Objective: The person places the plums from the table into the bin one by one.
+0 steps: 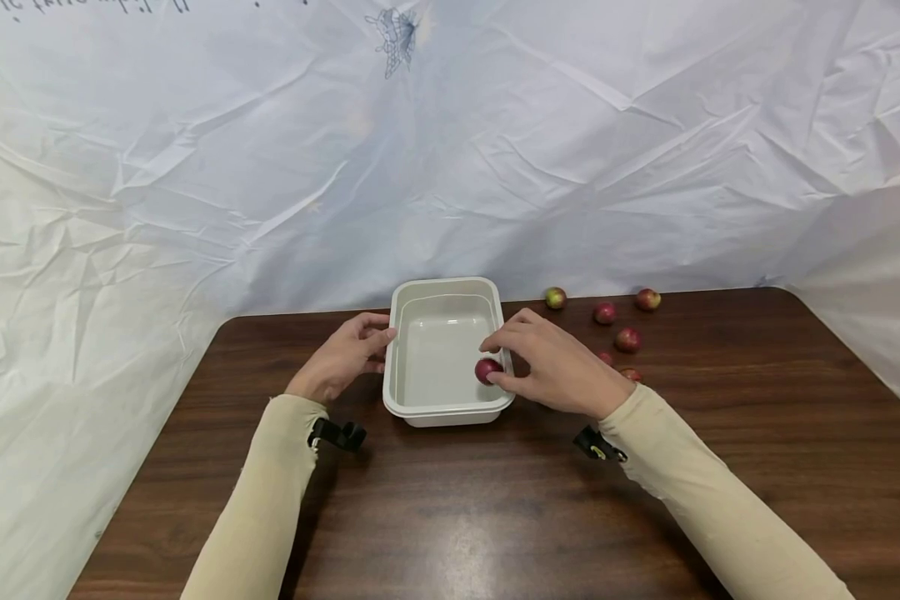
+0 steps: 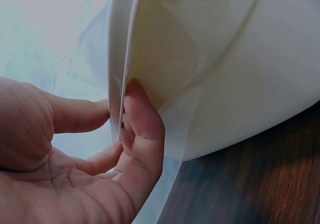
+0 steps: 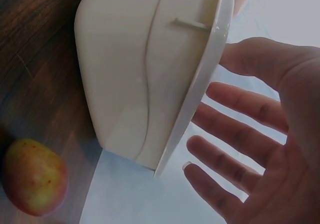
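The placing of one fruit in the tub appears to be the step in hand. The red fruit [image 1: 484, 369] is seen inside the rim of the tub [image 1: 450, 411] at about four o'clock, by the thumb of the right hand [image 1: 551, 365]; whether it is borne by the tub's floor cannot be told. The right hand is held at the three o'clock rim, fingers parted and only slightly bent, no grip being shown, though a thumb touch cannot be ruled out. At nine o'clock the rim is pinched by the left hand [image 1: 348, 354], with fingers bent under the lip. For the next move, the right thumb probably needs to be drawn clear without the fruit being dragged. On the table [image 1: 457, 500], more fruits [image 1: 627, 339] are scattered between two and just past three o'clock, two partly hidden by the right hand; the rearmost are crowded by the sheet [image 1: 450, 167].
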Available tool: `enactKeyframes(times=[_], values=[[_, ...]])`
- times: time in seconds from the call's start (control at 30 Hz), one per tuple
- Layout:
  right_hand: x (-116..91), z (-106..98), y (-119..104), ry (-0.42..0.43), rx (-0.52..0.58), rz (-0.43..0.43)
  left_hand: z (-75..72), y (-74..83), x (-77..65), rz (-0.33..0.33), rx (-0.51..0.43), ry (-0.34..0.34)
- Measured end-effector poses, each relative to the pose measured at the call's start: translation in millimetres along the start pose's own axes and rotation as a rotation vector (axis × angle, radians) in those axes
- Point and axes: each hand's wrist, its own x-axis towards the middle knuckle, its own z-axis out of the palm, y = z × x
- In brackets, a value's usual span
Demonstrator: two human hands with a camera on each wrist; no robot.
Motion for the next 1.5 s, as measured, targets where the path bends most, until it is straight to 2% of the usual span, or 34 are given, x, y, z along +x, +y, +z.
enactKeyframes(times=[0.57,0.93,1.5], values=[[-4.5,-21.5,6.9,0.03,-0.057,0.014,0.5,1.7,-1.5,0.004,-0.006,-0.014],[-16.0,-42.1,16.1,-0.073,-0.037,0.152,0.2,-1.2,-0.1,-0.002,-0.007,-0.01],[-22.3,-53.0,36.9,-0.177,-0.005,0.22,0.5,-1.1,-0.2,-0.007,-0.009,-0.019]])
